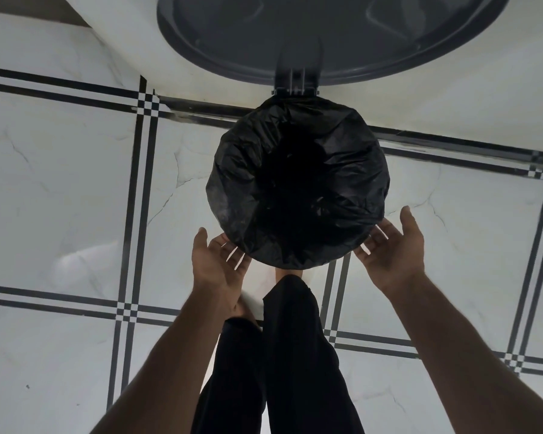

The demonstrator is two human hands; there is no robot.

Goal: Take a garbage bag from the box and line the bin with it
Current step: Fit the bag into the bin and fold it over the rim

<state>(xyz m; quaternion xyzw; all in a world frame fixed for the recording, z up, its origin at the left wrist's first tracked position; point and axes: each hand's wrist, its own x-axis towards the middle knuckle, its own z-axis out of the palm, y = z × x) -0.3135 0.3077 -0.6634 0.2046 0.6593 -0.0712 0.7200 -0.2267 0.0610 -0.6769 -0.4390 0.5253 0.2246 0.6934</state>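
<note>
A black garbage bag is spread over the round mouth of the bin, covering its rim all the way around, with a dark hollow in the middle. The bin's grey lid stands raised behind it on a hinge. My left hand is at the bin's near-left side, palm toward the bag, fingers apart and tucked just under the bag's edge. My right hand mirrors it at the near-right side, fingers spread by the bag's edge. Neither hand grips anything. The box is not in view.
The bin stands on a white marble-look tiled floor with black double lines, against a white wall. My legs in dark trousers are directly below the bin, one foot near its base.
</note>
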